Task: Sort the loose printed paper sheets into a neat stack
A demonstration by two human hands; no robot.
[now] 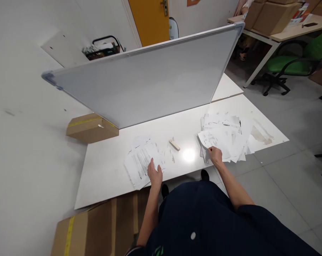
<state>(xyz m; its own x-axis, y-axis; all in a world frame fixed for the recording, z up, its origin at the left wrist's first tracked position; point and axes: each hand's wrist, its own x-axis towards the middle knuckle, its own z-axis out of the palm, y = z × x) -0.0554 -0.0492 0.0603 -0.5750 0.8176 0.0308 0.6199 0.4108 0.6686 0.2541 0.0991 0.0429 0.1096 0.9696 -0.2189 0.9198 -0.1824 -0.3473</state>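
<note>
My left hand (155, 173) rests over the right edge of a loose stack of printed papers (140, 161), its thumb and fingers apart. At the right, my right hand (215, 155) pinches the near corner of a printed sheet (209, 139), which curls up from a wider, untidy pile of papers (234, 142). Between the two piles lies a small beige block-like object (174, 144), touched by neither hand. Both piles are on a white table (104, 174).
A whiteboard (155, 78) leans upright across the table's back. A cardboard box (93, 127) sits at the left end, and more cardboard boxes (97, 227) stand below the front edge. Beyond are a green chair (291, 64) and a desk (280, 35) bearing boxes, with a person partly visible.
</note>
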